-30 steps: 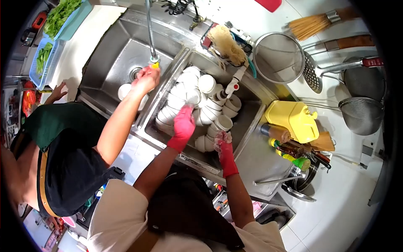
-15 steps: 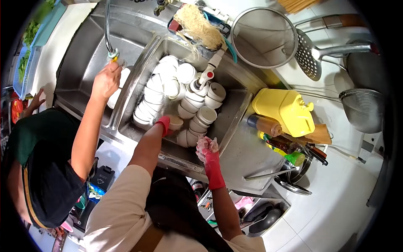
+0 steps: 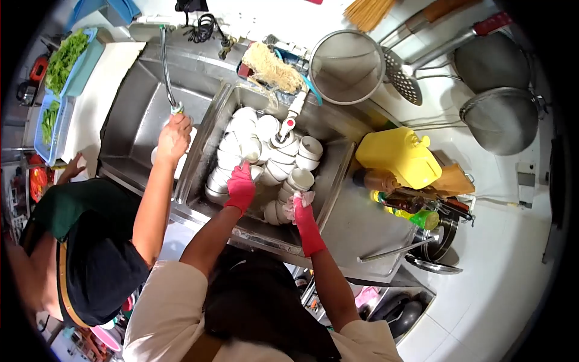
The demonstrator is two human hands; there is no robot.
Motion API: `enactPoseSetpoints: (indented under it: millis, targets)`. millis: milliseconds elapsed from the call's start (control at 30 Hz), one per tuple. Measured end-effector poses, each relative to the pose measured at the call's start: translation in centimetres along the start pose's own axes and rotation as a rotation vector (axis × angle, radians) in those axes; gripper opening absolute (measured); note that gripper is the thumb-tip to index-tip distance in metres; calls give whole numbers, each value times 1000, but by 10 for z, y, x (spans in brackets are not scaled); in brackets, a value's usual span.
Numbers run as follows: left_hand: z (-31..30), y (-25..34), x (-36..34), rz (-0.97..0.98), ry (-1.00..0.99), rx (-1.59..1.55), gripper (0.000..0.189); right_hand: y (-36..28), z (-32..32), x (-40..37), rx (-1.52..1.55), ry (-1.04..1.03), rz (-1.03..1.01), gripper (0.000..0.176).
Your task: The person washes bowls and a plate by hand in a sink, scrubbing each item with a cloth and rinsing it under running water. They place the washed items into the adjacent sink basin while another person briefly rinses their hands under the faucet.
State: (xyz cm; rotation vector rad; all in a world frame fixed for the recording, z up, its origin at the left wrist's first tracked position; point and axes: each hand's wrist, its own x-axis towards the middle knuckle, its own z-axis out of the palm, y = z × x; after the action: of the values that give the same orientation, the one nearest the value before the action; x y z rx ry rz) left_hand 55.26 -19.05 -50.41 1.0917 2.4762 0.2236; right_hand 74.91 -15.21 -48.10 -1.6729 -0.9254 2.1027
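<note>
My left hand (image 3: pixel 241 186), in a pink rubber glove, reaches into the middle of the sink basin with its fingers closed on the edge of a white bowl (image 3: pixel 257 174), which the glove partly hides. Stacked white bowls (image 3: pixel 219 181) lie tilted around it. My right hand (image 3: pixel 303 212), gloved in pink as well, is closed on a crumpled, pale, soapy cloth (image 3: pixel 306 198) near the basin's right front side. Beside that cloth stands another leaning stack of white bowls (image 3: pixel 300 178). A white tap with a red mark (image 3: pixel 291 122) hangs over the bowls.
At left, a co-worker's hand (image 3: pixel 174 140) grips a hose (image 3: pixel 166 72) over the second basin (image 3: pixel 136 111). A yellow jug (image 3: pixel 398 155) and several bottles stand on the right counter (image 3: pixel 347 235). Strainers (image 3: pixel 347 66) hang on the wall behind. Greens fill a blue basket (image 3: pixel 42 136).
My left hand has moved up and slightly right, further in among the bowls. My right hand keeps the cloth near the right-hand bowls. The view has shifted a little.
</note>
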Motion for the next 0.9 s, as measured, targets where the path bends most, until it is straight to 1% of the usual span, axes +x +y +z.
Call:
enactPoseSetpoints:
  millis: [67, 100, 133, 167, 200, 233, 267, 300, 333, 367, 400, 467, 500, 533, 567, 600, 667, 700, 733, 767, 800, 833, 867, 900]
  targets:
    - [-38, 11, -4, 147, 106, 11, 63, -11, 15, 3, -282, 203, -207, 37]
    - [-47, 15, -4, 97, 83, -8, 59, -8, 12, 24, -918, 215, -275, 27]
    - [-45, 15, -2, 107, 90, 3, 59, -24, 25, 15, -903, 218, -282, 27]
    - [-42, 15, -1, 21, 129, -186, 58, -38, 38, 3, -501, 123, -294, 18]
    - [-32, 12, 3, -64, 165, -377, 58, -51, 50, -5, -100, 26, -299, 17]
    - [-11, 1, 8, -73, 224, -457, 54, -24, 48, 32, -104, 7, -323, 21]
    - [-5, -2, 7, -65, 228, -452, 54, -34, 53, 27, -588, 165, -790, 22]
    - [-3, -2, 6, -183, 29, -776, 51, -40, 58, 30, -315, -6, -614, 20]
    - [-14, 3, 0, -302, -181, -1093, 49, -37, 61, 36, -48, -177, -427, 21]
    - [-24, 11, -9, -307, -193, -1154, 47, -33, 63, 41, -526, -60, -427, 23]
    - [-29, 13, -12, -241, -192, -1272, 42, -39, 70, 36, -524, -64, -435, 23]
    - [-38, 17, -18, -129, -225, -1274, 37, -46, 82, 23, -908, -52, -488, 25]
    - [-24, 16, -16, -131, -215, -1276, 37, -51, 87, 23, -1060, 68, -585, 28]
    - [2, 10, -8, -108, -125, -1107, 35, -37, 86, 41, -1055, 120, -611, 27]
    - [14, 7, -2, -87, -36, -934, 33, -25, 87, 60, -965, 134, -557, 25]
    - [4, 10, -6, -91, -26, -933, 33, -16, 87, 71, -875, 145, -495, 23]
    - [-26, 17, -17, -134, -195, -1317, 36, -26, 85, 69, -862, -240, -339, 25]
    - [23, -1, 5, -102, -260, -1448, 40, -31, 90, 68, -839, -251, -45, 27]
    - [10, -1, 4, -107, -248, -1450, 40, -34, 93, 71, -807, -256, 246, 30]
    - [-3, -1, -1, -18, -241, -1271, 41, -32, 93, 67, -812, -263, 248, 30]
    - [-3, -4, -5, 67, -239, -1090, 43, -28, 90, 57, -1142, -241, -115, 28]
    - [-5, -7, -4, 70, -174, -825, 44, -29, 91, 52, -1445, -205, -505, 27]
    - [-7, -6, -4, 73, -169, -825, 44, -33, 94, 51, -1445, -203, -511, 27]
    - [-29, 4, -14, -84, -290, -933, 45, -43, 100, 40, -1556, -95, -495, 28]
